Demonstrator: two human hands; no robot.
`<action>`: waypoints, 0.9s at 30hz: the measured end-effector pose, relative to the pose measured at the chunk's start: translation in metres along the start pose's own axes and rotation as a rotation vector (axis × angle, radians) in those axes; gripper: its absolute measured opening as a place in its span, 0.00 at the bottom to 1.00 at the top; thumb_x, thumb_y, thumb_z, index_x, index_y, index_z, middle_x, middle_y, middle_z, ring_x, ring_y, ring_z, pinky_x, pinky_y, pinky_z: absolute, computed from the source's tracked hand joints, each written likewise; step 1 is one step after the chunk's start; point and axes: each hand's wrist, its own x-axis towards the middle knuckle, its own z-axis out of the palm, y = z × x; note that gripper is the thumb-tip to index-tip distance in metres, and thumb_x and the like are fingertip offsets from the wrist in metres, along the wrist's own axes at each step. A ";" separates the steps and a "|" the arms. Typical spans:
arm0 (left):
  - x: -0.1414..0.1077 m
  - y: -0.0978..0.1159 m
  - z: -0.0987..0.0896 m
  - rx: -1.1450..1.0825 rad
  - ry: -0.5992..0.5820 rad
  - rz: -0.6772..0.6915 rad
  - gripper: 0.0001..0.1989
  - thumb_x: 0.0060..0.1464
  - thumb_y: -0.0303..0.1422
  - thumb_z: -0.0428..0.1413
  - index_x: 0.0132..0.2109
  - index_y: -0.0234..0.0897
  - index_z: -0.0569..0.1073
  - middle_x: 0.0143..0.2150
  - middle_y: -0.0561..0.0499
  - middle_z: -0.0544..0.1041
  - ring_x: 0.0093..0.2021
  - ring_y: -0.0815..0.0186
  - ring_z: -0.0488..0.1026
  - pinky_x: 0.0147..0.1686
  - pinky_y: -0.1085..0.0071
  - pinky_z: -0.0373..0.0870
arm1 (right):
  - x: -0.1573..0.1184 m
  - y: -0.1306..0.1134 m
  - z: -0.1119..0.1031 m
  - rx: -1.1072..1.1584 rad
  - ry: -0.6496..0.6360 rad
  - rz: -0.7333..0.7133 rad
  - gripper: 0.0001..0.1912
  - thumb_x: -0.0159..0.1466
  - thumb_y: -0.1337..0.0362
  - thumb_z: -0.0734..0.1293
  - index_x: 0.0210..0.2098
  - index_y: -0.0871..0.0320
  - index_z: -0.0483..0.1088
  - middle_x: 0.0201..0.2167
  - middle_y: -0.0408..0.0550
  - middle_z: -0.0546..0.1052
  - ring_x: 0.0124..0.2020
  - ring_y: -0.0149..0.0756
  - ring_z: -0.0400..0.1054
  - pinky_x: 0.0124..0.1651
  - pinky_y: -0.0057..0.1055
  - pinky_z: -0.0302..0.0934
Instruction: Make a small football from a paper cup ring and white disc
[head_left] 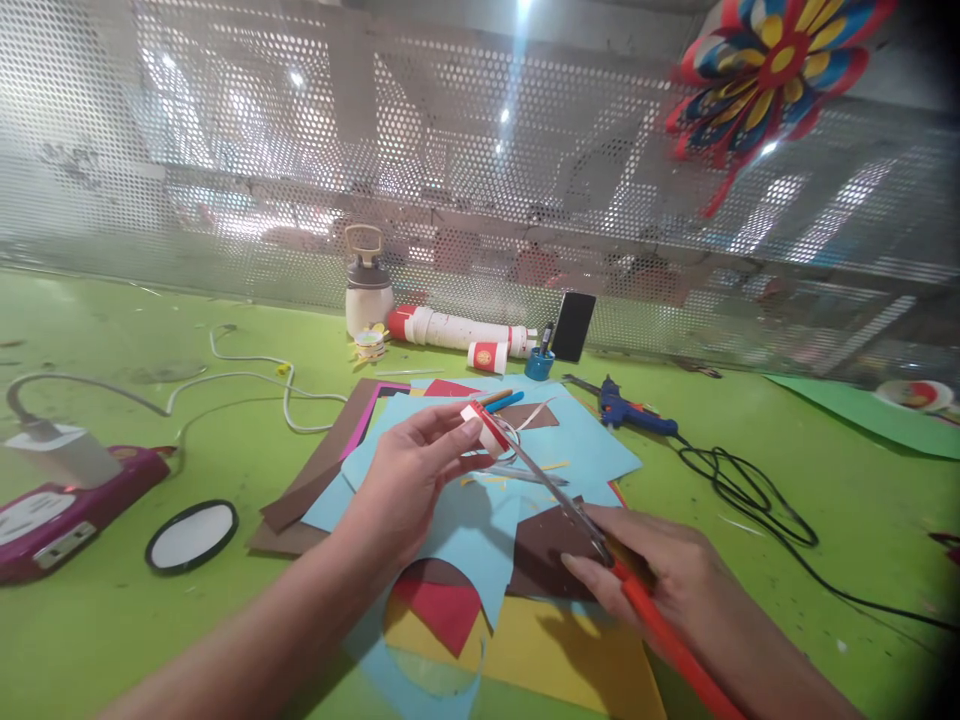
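My left hand [420,460] pinches a small white and red piece of paper cup [486,430] between thumb and fingers. In my right hand [660,560] is a pair of scissors [581,520] with red-orange handles. Their blade tips reach the red edge of the cup piece, and a thin curled strip [534,412] hangs off near it. Below both hands lies a pile of coloured paper, with light blue sheets [465,540] on top and a dark brown sheet [547,550] under the scissors. Fingers of my right hand partly hide the handles.
A blue glue gun [630,410] with a black cord lies to the right. Behind stand a spray bottle [369,300], a paper cup [487,357] on its side and a phone [574,325]. A purple power strip [82,510] with a white charger is at left.
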 end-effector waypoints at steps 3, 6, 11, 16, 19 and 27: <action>0.000 0.001 0.001 -0.011 0.013 -0.006 0.15 0.47 0.34 0.68 0.41 0.31 0.79 0.36 0.43 0.83 0.37 0.61 0.79 0.43 0.63 0.76 | 0.001 0.001 0.001 -0.008 -0.004 -0.018 0.10 0.68 0.61 0.64 0.40 0.57 0.75 0.28 0.43 0.76 0.27 0.31 0.70 0.30 0.24 0.65; 0.000 0.001 0.002 -0.012 0.012 -0.008 0.14 0.48 0.34 0.68 0.41 0.31 0.79 0.35 0.43 0.83 0.36 0.62 0.79 0.42 0.64 0.76 | 0.001 0.001 0.002 -0.009 -0.005 -0.024 0.11 0.68 0.60 0.63 0.39 0.58 0.75 0.28 0.44 0.76 0.27 0.31 0.70 0.30 0.24 0.65; 0.001 0.001 -0.001 -0.017 -0.011 -0.005 0.12 0.50 0.34 0.67 0.40 0.31 0.79 0.36 0.43 0.83 0.38 0.61 0.80 0.44 0.63 0.75 | 0.001 -0.005 0.002 0.009 -0.001 0.032 0.10 0.68 0.62 0.63 0.41 0.58 0.75 0.30 0.45 0.77 0.29 0.32 0.70 0.33 0.26 0.64; 0.001 0.001 -0.003 0.030 -0.029 -0.043 0.13 0.52 0.35 0.65 0.42 0.30 0.79 0.40 0.40 0.83 0.40 0.60 0.79 0.44 0.64 0.75 | 0.004 -0.012 -0.005 0.172 -0.088 0.116 0.11 0.68 0.60 0.62 0.40 0.57 0.75 0.34 0.44 0.79 0.33 0.33 0.71 0.36 0.25 0.66; 0.002 0.000 -0.003 0.044 -0.022 -0.054 0.14 0.52 0.36 0.65 0.43 0.29 0.79 0.41 0.39 0.83 0.41 0.59 0.79 0.44 0.64 0.75 | 0.004 -0.011 -0.008 0.226 -0.155 0.152 0.14 0.68 0.56 0.61 0.40 0.57 0.75 0.33 0.45 0.78 0.31 0.34 0.71 0.33 0.25 0.65; 0.004 -0.001 -0.004 0.039 -0.023 -0.071 0.15 0.53 0.35 0.65 0.44 0.28 0.78 0.43 0.38 0.82 0.41 0.60 0.78 0.44 0.63 0.75 | 0.004 -0.009 -0.010 0.340 -0.256 0.208 0.18 0.69 0.51 0.60 0.40 0.58 0.73 0.33 0.49 0.75 0.43 0.45 0.73 0.37 0.29 0.65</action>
